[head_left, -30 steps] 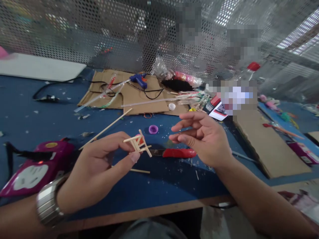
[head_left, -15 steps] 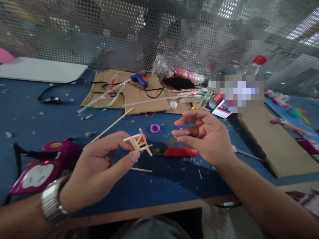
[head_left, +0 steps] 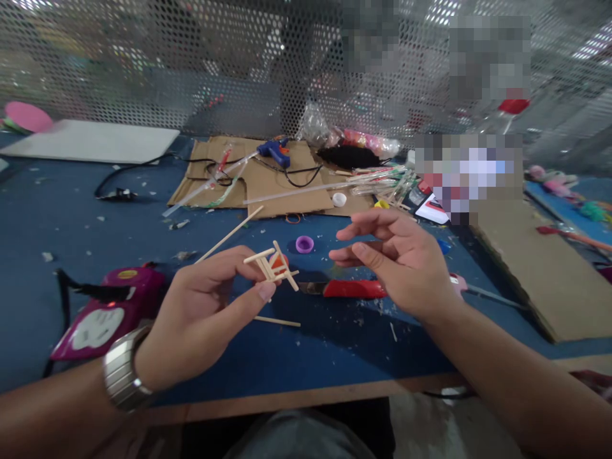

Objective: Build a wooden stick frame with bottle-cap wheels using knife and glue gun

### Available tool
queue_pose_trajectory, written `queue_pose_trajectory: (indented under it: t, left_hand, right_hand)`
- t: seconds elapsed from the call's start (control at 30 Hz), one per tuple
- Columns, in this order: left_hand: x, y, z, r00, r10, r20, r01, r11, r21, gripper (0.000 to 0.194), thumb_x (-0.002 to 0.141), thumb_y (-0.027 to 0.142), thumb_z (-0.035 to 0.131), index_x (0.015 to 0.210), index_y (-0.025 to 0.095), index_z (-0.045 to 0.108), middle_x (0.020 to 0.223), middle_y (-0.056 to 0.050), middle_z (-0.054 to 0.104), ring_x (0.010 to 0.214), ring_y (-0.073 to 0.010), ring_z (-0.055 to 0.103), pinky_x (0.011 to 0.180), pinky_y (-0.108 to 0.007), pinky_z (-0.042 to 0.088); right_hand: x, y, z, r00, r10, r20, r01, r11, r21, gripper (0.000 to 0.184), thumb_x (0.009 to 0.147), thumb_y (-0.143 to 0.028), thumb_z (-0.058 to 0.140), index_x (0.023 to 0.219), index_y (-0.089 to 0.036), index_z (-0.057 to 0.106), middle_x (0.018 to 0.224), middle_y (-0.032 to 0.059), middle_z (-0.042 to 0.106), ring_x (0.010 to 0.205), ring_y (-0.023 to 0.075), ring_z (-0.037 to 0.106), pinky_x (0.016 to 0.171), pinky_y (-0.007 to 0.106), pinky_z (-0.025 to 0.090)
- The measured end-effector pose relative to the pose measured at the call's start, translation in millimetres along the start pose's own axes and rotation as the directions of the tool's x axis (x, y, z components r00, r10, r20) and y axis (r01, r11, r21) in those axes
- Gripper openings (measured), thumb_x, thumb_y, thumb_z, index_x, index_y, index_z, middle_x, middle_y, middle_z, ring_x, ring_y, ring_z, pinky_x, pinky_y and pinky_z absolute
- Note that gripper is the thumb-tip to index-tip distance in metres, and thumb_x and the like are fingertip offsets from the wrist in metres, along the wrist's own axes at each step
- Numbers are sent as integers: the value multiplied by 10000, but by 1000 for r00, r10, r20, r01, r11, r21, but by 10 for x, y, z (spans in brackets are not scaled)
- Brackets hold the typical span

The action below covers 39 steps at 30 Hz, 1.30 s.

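Note:
My left hand (head_left: 205, 312), with a metal watch on its wrist, pinches a small frame of glued wooden sticks (head_left: 272, 266) between thumb and fingers above the blue table (head_left: 71, 229). My right hand (head_left: 396, 261) hovers a short way to the right of the frame, fingers loosely curled and apart, holding nothing. A red-handled knife (head_left: 351, 289) lies on the table just under and between the two hands. One loose short stick (head_left: 277, 320) lies below the frame. A long thin wooden stick (head_left: 229, 234) lies slantwise behind my left hand.
A purple bottle cap (head_left: 305, 243) sits beyond the frame. Behind it lie cardboard sheets (head_left: 282, 185), a blue glue gun (head_left: 273, 151) with cable, straws and sticks. A magenta device (head_left: 109, 312) sits at left, a cardboard slab (head_left: 526, 268) at right. Perforated metal mesh closes the back.
The view has shifted a little, so everything sits slightly further right. My right hand has lowered a touch and its fingers have curled in; my left hand still holds the stick frame.

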<state>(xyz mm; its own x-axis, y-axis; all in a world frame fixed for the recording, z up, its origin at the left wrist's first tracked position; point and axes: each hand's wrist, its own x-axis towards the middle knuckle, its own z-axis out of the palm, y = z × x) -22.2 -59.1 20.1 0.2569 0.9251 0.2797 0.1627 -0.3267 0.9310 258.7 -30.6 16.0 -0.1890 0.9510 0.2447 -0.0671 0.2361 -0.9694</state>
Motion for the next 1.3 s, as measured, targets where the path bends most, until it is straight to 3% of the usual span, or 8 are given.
queue_pose_trajectory:
  t: [0.17, 0.37, 0.5, 0.6, 0.77, 1.0, 1.17, 1.3]
  left_hand:
    - [-21, -17, -7, 1000, -15, 1, 15, 1000, -1, 162, 1010, 182, 758, 856, 230, 756, 872, -4, 732, 785, -155, 656, 733, -284, 516]
    - [-10, -10, 3, 1000, -17, -17, 17, 1000, 8, 164, 985, 195, 769, 833, 253, 750, 853, -10, 737, 766, -173, 659, 716, -308, 516]
    - [-9, -19, 0, 1000, -22, -16, 22, 1000, 21, 150, 990, 201, 772, 848, 246, 758, 859, -16, 740, 768, -172, 662, 711, -308, 515]
    - [-16, -18, -2, 999, -30, -14, 30, 999, 18, 148, 989, 198, 769, 849, 243, 759, 864, -15, 738, 771, -168, 659, 715, -302, 517]
    - [-13, 6, 9, 999, -39, -19, 39, 999, -7, 151, 969, 176, 769, 833, 238, 751, 854, -9, 724, 763, -159, 645, 705, -290, 507]
    - [0, 10, 17, 999, -34, -28, 34, 999, -12, 155, 953, 169, 776, 815, 234, 749, 826, -15, 718, 744, -168, 641, 692, -302, 504]
    - [4, 9, 15, 999, -31, -18, 31, 999, 11, 158, 974, 190, 763, 822, 232, 749, 847, -17, 741, 766, -168, 658, 715, -300, 512]
    - [2, 11, 15, 999, -39, -20, 39, 999, 21, 171, 975, 191, 757, 808, 226, 740, 831, -17, 729, 753, -167, 647, 707, -298, 509]
  right_hand:
    - [5, -10, 5, 1000, 28, -8, -28, 998, -48, 307, 965, -306, 916, 1213, -291, 736, 1129, 13, 849, 980, 230, 894, 934, 408, 780]
    - [0, 5, 18, 1000, -19, 22, 19, 1000, -13, 297, 958, -224, 906, 1186, -309, 737, 1153, -14, 838, 1140, 231, 870, 1100, 444, 725]
    - [-1, 0, 21, 1000, -1, 19, 2, 999, -50, 343, 935, -277, 935, 1207, -305, 727, 1134, -1, 840, 1099, 253, 881, 1097, 484, 728]
    - [-5, 2, 21, 1000, 17, 6, -17, 999, -42, 353, 924, -295, 947, 1202, -302, 728, 1121, 0, 843, 1048, 245, 885, 1011, 455, 763]
    - [-34, 25, -1, 1000, 20, 1, -20, 999, 37, 216, 1050, -217, 789, 1235, -319, 745, 1152, -8, 846, 1010, 189, 880, 957, 376, 764]
    - [-47, 51, -42, 998, 59, -2, -59, 998, 37, 253, 1078, -192, 656, 1284, -332, 703, 1162, 8, 844, 1020, 242, 881, 1012, 517, 750]
    - [-30, 45, -37, 1000, -29, 9, 30, 996, -79, 393, 1001, -89, 667, 1310, -330, 685, 1235, 21, 837, 1280, 269, 810, 1226, 572, 631]
    - [-35, 17, -28, 994, -51, 93, 61, 992, -107, 507, 969, -19, 653, 1370, -330, 640, 1321, 23, 812, 1361, 258, 772, 1246, 545, 616]
